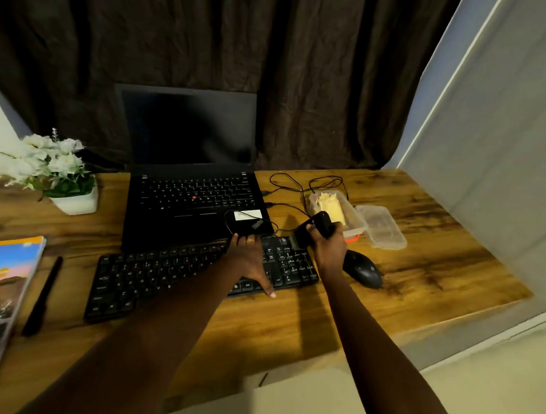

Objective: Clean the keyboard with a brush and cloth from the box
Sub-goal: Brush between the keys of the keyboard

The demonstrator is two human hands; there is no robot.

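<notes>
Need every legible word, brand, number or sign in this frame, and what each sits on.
"YOU": on the cover of the book, left edge of the desk; the rest of the cover text is blurred.
"Ctrl": on a bottom-row key of the keyboard; the other legends are mostly too blurred.
Laptop key legends: too small to read.
White sticker on the laptop palm rest: unreadable.
Mouse logo: too small.

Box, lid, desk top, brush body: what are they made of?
Box and lid: likely thin clear plastic; see-through, glossy. Desk: wood-grain top, solid or laminate unclear. Brush in the right hand: black, probably plastic, slight sheen.
</notes>
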